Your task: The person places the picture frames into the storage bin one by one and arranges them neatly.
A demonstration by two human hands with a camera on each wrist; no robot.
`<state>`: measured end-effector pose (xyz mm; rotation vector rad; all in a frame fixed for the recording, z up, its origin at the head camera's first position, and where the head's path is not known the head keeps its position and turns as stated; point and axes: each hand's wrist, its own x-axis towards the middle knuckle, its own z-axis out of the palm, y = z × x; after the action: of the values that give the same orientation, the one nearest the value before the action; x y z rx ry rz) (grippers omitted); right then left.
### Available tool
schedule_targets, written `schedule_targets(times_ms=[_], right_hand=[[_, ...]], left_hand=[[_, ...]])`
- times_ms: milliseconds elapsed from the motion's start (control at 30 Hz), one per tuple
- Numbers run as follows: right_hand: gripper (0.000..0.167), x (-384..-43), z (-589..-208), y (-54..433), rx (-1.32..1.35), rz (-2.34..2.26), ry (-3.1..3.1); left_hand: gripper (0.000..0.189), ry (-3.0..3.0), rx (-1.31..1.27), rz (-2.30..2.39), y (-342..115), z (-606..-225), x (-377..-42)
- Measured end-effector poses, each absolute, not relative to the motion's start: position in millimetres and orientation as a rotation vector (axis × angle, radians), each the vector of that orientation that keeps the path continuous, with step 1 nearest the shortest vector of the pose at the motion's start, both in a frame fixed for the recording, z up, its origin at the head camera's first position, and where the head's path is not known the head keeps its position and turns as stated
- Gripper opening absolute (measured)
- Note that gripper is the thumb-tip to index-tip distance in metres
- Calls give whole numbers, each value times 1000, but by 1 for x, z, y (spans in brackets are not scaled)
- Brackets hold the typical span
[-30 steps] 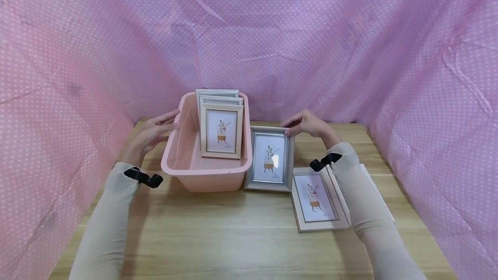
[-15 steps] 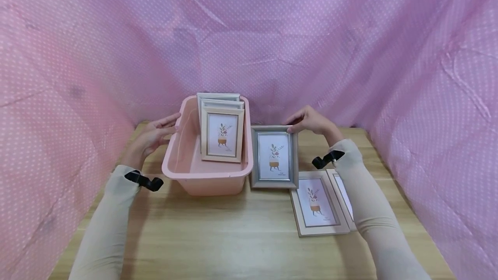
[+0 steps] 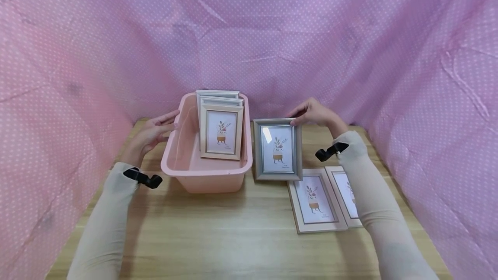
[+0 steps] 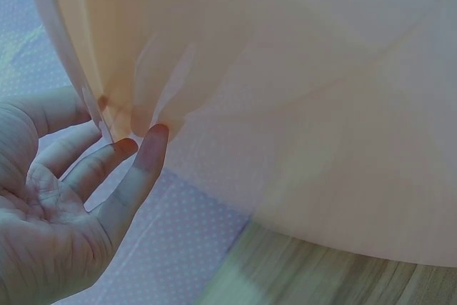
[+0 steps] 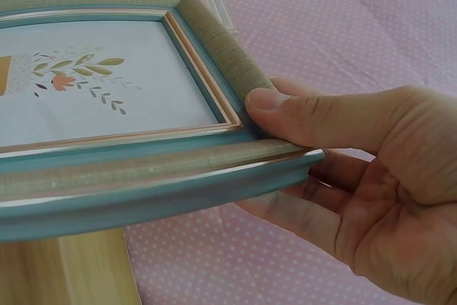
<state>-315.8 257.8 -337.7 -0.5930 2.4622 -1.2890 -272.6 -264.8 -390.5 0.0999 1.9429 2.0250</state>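
Note:
My right hand pinches the top right corner of a grey-brown picture frame with a silvery inner edge. In the right wrist view the thumb lies on the front of the frame and the fingers go behind it. This frame stands tilted right of a pink plastic basin. My left hand touches the basin's left rim with fairly straight fingers. The left wrist view has the fingertips against the basin wall. Inside the basin, a light wooden frame leans before white frames.
Two pale picture frames, a nearer one and one partly under the right sleeve, lie face up on the wooden table. A pink dotted cloth surrounds the table at the back and sides.
The grey-brown frame has moved right and slightly up in the view with my right hand, away from the basin's side. My left hand has stayed at the rim.

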Motion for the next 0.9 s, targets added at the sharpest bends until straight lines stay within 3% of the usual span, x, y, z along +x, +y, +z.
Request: schedule_targets(times_ms=[900], right_hand=[[30, -311, -294, 274, -518, -1286, 2551]], left_hand=[[72, 1918, 73, 2035, -265, -389, -273]])
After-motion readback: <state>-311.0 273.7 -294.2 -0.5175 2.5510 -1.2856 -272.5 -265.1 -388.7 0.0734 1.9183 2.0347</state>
